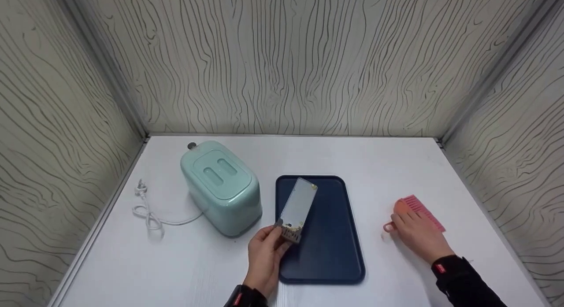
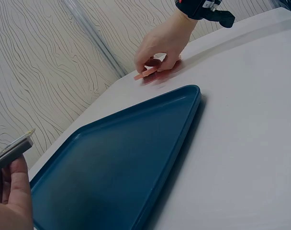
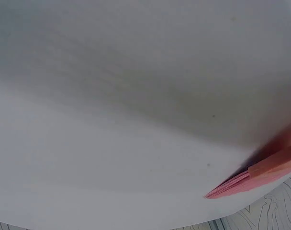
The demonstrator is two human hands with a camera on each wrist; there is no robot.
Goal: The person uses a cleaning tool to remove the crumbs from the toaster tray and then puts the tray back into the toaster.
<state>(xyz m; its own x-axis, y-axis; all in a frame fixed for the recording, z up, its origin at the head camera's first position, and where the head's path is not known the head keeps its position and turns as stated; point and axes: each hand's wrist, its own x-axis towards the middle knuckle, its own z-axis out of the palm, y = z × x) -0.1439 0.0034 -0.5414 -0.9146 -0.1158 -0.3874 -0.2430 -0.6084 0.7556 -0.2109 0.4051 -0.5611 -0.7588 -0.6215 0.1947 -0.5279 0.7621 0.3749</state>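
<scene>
Head view, left hand (image 1: 264,250): pinched the brown slotted end of a flat, pale rectangular panel (image 1: 300,202) flecked with yellowish bits, over the left part of a smooth navy tray (image 1: 330,254).
Head view, right hand (image 1: 416,233): gripped a ridged pink brush (image 1: 426,211) with an orange handle, right of the tray.
Head view, appliance (image 1: 238,214): glossy mint, rounded, two oblong recesses on top.
Head view, red wristband tags (image 1: 440,268): lettering too small to read.
Left wrist view, tray: raised rim, rounded corners.
Right wrist view, brush: thin pink bristles; hand's grasp could not be told.
</scene>
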